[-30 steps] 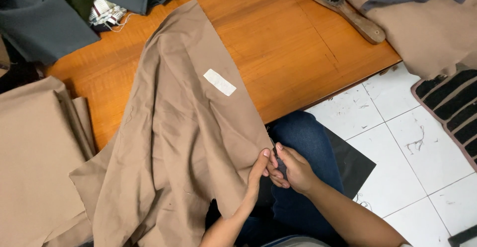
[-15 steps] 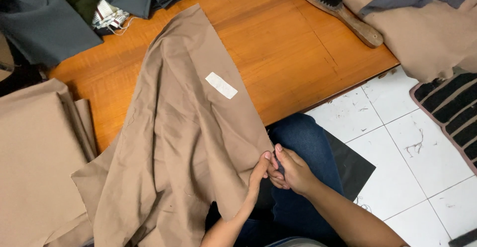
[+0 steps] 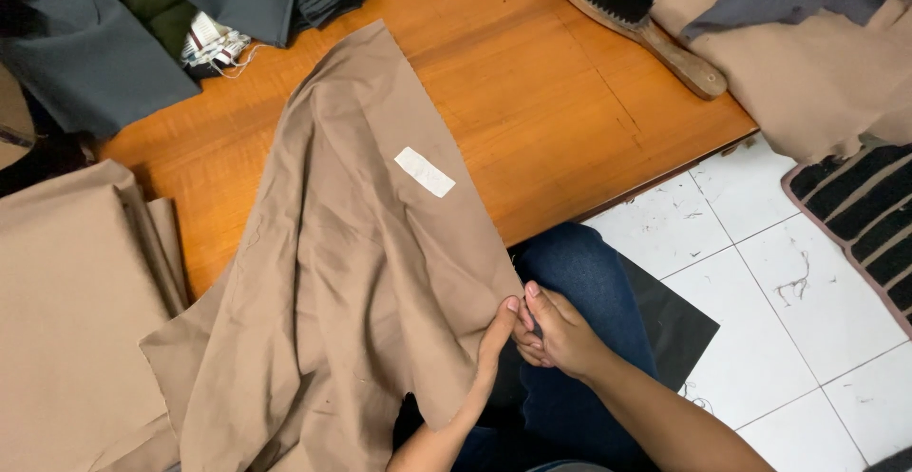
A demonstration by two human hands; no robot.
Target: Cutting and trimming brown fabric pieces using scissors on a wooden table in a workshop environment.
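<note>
**Tan cloth pinched at its near edge, the rest spread on the table**

An orange wooden table stands over a white tiled floor. A tan cloth lies across the table, its far end flat on the wood and its near part hanging over the table's edge toward the person's lap in blue jeans. A small white label sits on the cloth's upper face.

Both hands meet at the cloth's near right edge. The left hand and right hand are pressed together, fingertips closed on the same spot of the hem; what is between them besides cloth cannot be made out.

As a judgement, the work is at one small point on the edge, with most of the piece loosely creased and not folded or stacked.

Left of it lies a tan stack. Far left are grey cloths with a bundle of white thread. Far right, a wooden brush lies beside more tan cloth; a striped mat is on the floor.
</note>
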